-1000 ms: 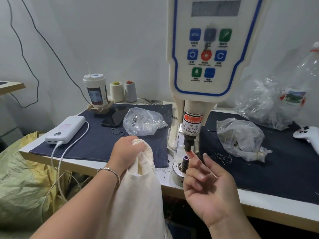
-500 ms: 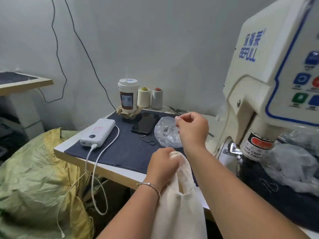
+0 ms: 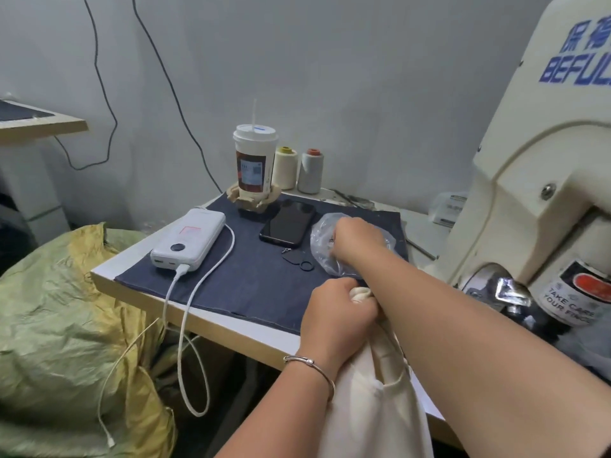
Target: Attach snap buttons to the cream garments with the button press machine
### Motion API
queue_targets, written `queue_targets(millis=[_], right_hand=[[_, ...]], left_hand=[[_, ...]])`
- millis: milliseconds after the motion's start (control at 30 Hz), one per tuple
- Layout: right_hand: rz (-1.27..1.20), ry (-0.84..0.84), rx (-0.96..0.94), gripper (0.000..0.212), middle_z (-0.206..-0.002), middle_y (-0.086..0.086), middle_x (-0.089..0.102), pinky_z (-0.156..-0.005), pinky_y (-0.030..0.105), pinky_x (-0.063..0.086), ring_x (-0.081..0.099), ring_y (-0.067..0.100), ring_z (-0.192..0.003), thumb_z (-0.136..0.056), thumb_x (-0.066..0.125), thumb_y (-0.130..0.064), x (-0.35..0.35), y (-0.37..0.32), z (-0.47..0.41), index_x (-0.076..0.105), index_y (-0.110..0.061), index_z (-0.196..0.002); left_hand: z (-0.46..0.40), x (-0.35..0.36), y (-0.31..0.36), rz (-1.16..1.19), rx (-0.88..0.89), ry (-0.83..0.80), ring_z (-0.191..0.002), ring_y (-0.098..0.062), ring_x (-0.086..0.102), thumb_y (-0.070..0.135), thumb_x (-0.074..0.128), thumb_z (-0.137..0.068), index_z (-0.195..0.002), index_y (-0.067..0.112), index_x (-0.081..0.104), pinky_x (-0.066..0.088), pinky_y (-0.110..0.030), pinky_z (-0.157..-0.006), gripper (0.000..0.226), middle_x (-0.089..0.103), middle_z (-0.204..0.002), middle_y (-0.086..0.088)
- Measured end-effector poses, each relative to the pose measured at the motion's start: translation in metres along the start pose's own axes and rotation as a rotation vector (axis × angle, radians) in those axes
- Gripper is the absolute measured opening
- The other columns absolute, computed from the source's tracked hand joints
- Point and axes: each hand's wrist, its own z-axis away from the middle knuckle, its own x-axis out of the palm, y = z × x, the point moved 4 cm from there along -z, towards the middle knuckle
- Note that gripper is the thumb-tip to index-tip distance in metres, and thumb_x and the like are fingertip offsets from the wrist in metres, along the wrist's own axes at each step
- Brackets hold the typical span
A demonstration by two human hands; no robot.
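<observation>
My left hand (image 3: 337, 312) grips the bunched cream garment (image 3: 373, 401) at the desk (image 3: 211, 322) edge; my right hand (image 3: 355, 238) reaches into the plastic bag (image 3: 322, 241), its fingers hidden, so I cannot tell their grip.

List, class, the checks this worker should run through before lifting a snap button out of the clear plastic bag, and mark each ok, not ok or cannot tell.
1. Left hand grips the cream garment: ok.
2. Right hand is at the clear plastic bag: ok.
3. Snap button pinched in the fingers: cannot tell, fingertips hidden.
4. Phone lies beside the bag, apart from the hand: ok.
5. Both hands are away from the button press machine: ok.
</observation>
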Motion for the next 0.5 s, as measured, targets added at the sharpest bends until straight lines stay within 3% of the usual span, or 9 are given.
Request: queue_targets(millis=[100, 200, 333, 500], right_hand=[[0.042, 0.051, -0.007, 0.021, -0.078, -0.004, 0.046, -0.057, 0.03, 0.037, 0.049, 0.022, -0.085, -0.078, 0.07, -0.031, -0.002, -0.006, -0.012, 0.056, -0.021, -0.088], [0.022, 0.168, -0.01, 0.023, -0.074, -0.003, 0.048, -0.054, 0.028, 0.034, 0.049, 0.022, -0.077, -0.081, 0.068, -0.031, -0.001, -0.003, -0.015, 0.064, -0.021, -0.101], [0.019, 0.255, -0.062, 0.023, -0.079, -0.002, 0.052, -0.063, 0.028, 0.038, 0.052, 0.022, -0.078, -0.077, 0.07, -0.029, -0.002, -0.004, -0.016, 0.063, -0.022, -0.098], [-0.085, 0.129, -0.094, 0.01, -0.098, 0.001, 0.066, -0.075, 0.027, 0.045, 0.063, 0.022, -0.096, -0.082, 0.064, -0.02, 0.002, -0.003, -0.019, 0.06, -0.016, -0.073]], left_hand=[[0.0, 0.0, 0.0, -0.01, -0.011, -0.002, -0.057, -0.018, 0.037, 0.04, 0.048, -0.064, -0.05, 0.034, 0.053, 0.032, -0.029, -0.053, 0.016, 0.046, -0.045, 0.011], [0.0, -0.001, -0.001, -0.012, -0.028, -0.003, -0.056, -0.014, 0.038, 0.04, 0.049, -0.063, -0.051, 0.031, 0.052, 0.034, -0.029, -0.054, 0.016, 0.045, -0.045, 0.011], [0.001, -0.001, -0.001, -0.037, -0.037, 0.004, -0.056, -0.015, 0.038, 0.04, 0.048, -0.063, -0.051, 0.024, 0.048, 0.032, -0.029, -0.053, 0.02, 0.044, -0.045, 0.01], [0.003, -0.002, 0.002, -0.052, -0.044, -0.009, -0.053, -0.015, 0.035, 0.039, 0.044, -0.064, -0.049, 0.03, 0.049, 0.028, -0.029, -0.05, 0.018, 0.045, -0.045, 0.012]])
